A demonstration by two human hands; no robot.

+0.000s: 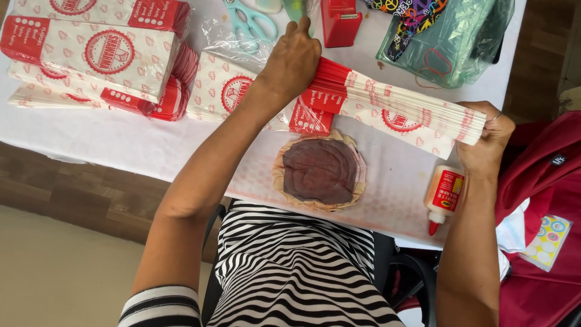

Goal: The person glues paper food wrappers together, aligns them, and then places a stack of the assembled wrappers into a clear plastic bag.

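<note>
A thick stack of red-and-white printed paper bags (399, 106) hangs slanted above the white table (121, 142). My left hand (293, 60) grips the stack's red upper end, and my right hand (484, 136) grips its lower end near the table's right edge. Below the stack lies a round dark brown pad (319, 171) on a frayed beige backing, resting on a pale sheet. A small glue bottle (443, 197) with a red cap and label lies near my right wrist.
Bundles of the same printed bags in clear wrap (103, 51) fill the table's left. Teal scissors (249, 21), a red tape dispenser (340, 21) and a green plastic bag (460, 42) sit along the far edge. A red bag (544, 200) and sticker sheet (546, 240) are at right.
</note>
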